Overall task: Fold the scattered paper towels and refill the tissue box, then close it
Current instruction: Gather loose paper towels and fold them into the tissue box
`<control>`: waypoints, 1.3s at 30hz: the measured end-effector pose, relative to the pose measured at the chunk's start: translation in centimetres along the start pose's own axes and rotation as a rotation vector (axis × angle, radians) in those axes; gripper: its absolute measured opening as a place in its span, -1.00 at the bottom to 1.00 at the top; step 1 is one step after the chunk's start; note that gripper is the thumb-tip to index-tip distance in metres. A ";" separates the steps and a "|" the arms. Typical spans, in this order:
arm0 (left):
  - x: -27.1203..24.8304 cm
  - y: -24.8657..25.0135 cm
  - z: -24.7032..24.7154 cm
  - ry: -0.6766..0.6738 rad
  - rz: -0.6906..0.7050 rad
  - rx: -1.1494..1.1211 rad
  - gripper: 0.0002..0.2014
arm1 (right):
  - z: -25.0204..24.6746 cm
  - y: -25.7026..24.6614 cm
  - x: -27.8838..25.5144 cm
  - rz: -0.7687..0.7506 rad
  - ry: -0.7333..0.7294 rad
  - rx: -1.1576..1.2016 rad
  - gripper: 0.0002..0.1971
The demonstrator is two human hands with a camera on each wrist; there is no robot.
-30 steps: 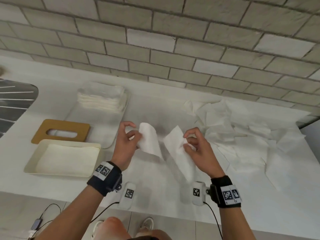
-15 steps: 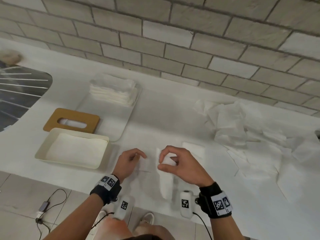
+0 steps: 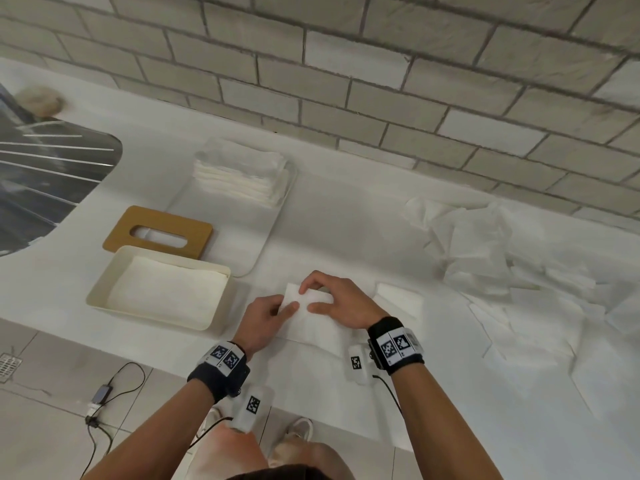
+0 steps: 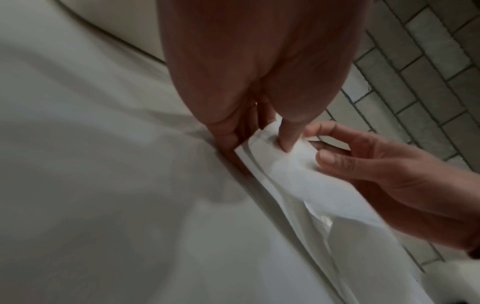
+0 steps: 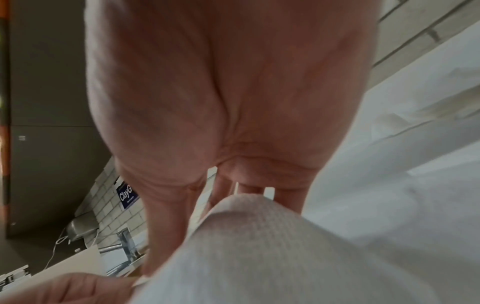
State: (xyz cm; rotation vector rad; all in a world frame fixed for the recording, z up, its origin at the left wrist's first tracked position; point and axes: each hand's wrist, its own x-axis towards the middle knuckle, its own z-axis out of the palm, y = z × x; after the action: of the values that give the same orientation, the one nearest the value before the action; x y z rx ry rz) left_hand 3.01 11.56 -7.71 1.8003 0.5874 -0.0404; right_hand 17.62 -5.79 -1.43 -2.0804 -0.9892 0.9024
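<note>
A white paper towel (image 3: 313,325) lies partly folded on the counter near its front edge. My left hand (image 3: 289,308) pinches its left edge, thumb on top and fingers (image 4: 228,142) down beside the fold. My right hand (image 3: 308,299) arches over the towel's far end, index and thumb tips pinching the upper layer. In the left wrist view the paper towel (image 4: 298,174) shows stacked layers between both hands. The open cream tissue box (image 3: 221,296), lined with towels, sits to the left. Its wooden slotted lid (image 3: 121,233) lies behind it.
A white tray (image 3: 249,237) behind the box carries a stack of folded towels (image 3: 242,171). One folded towel (image 3: 401,299) lies just right of my hands. Loose unfolded towels (image 3: 502,258) spread over the right side. A sink (image 3: 41,174) is at far left.
Both hands have come down from mid-air to the counter's front edge. The towel that hung spread between them now lies folded over itself under my fingertips.
</note>
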 end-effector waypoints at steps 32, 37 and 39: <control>-6.4 5.9 -25.4 0.533 0.175 0.179 -0.72 | 12.1 -16.0 2.7 0.047 0.696 0.491 -0.49; -4.8 0.8 -27.7 0.436 0.157 0.360 -0.66 | 16.8 -17.3 6.1 0.060 0.748 -0.166 -0.51; -4.1 -0.4 -27.7 0.362 0.163 0.527 -0.56 | 18.1 -17.3 7.1 0.143 0.745 -0.450 -0.48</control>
State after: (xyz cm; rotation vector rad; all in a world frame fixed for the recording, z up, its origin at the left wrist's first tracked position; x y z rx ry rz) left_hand -8.14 35.35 2.06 2.3892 0.7286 0.2701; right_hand 0.12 13.43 -0.01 -2.5791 -0.6688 -0.0948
